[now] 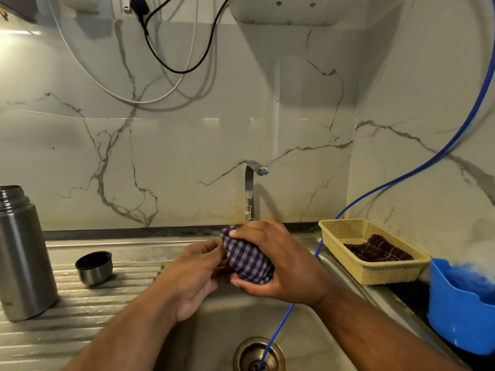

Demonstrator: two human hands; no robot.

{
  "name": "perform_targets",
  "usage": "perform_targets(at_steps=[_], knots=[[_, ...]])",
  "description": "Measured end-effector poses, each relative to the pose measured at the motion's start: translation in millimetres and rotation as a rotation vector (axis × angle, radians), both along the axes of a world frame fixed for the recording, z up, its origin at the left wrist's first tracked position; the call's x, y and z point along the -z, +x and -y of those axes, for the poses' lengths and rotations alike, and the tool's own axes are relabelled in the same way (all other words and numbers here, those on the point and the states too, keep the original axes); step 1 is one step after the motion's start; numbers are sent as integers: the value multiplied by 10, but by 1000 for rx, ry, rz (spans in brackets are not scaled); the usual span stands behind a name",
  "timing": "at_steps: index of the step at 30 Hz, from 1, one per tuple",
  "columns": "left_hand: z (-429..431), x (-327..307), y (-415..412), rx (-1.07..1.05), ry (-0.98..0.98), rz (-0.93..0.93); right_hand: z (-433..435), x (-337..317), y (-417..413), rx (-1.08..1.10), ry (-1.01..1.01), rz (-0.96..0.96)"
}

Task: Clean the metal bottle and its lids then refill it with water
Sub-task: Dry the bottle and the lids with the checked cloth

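The open metal bottle (pixel 22 253) stands upright on the ribbed drainboard at the far left. A metal cup lid (pixel 94 268) sits mouth-up on the drainboard to its right. Over the sink, my right hand (pixel 278 259) grips a bunched blue-and-white checked cloth (pixel 247 259), fingers wrapped around it. My left hand (pixel 199 269) holds the cloth's left side with curled fingers. Whatever may be wrapped inside the cloth is hidden.
A steel tap (pixel 251 188) rises behind my hands, no water running. A blue hose (pixel 278 328) runs down into the sink drain (pixel 258 353). A yellow basket (pixel 375 274) holding a dark cloth sits right of the sink, a blue plastic tub (pixel 455 317) nearer.
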State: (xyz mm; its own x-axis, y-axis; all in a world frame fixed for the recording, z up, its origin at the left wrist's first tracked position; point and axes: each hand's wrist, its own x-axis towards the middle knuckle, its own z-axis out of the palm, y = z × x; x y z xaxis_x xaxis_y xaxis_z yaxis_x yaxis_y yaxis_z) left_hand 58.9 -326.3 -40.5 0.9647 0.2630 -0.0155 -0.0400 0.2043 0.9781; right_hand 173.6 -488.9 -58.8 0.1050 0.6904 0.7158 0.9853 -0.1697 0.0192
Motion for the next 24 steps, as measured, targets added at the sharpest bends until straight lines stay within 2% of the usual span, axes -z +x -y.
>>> perform_targets(at_steps=[4,8,10,13,16,18,20,24], knots=[[-96,3,9,98,72,-14,4,24,11,-10,0,13],[50,35,31,84,106,146,-28,80,-3,-40,161,-219],[141,74,63,45,275,241,-44,108,-27,-45,285,-402],[117,116,116,-167,720,343,-146,126,-84,-68,394,-720],[13,144,158,-248,1083,447,-267,76,-103,-76,382,-1247],[-52,176,203,-216,1219,473,-242,18,-116,-79,316,-1561],[-93,191,228,-202,1181,452,-197,-10,-114,-66,293,-1586],[-57,209,217,-173,747,315,-206,-10,-106,31,342,-1222]])
